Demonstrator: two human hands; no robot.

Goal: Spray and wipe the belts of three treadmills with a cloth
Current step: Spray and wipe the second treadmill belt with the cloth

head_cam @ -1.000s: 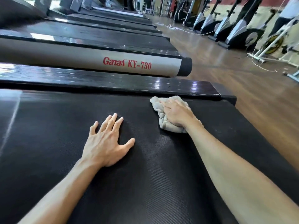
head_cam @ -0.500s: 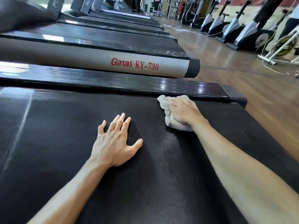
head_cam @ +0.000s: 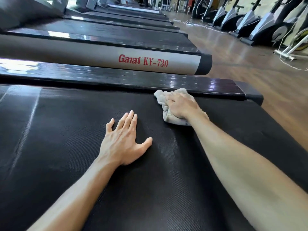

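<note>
Right hand point(head_cam: 180, 106) and bunched cloth point(head_cam: 168, 116) slid nearer side rail point(head_cam: 116, 78), grip curled on it, left hand point(head_cam: 122, 144) still flat on belt point(head_cam: 58, 130)

The belt point(head_cam: 70, 147) fills the lower and middle frame, with the left hand point(head_cam: 122, 144) lying flat on it at centre and the right hand point(head_cam: 180, 105) up and to the right of it, on top of the cloth point(head_cam: 166, 112), which rests on the belt against the side rail point(head_cam: 116, 77) running across the frame just above. Above that rail lies the side rail of the next treadmill point(head_cam: 100, 55), marked "Ganas KY-730", and further treadmills point(head_cam: 126, 15) recede toward the upper centre. The floor point(head_cam: 250, 64) occupies the right side, with a row of exercise machines point(head_cam: 260, 25) standing on it in the upper right.
</note>
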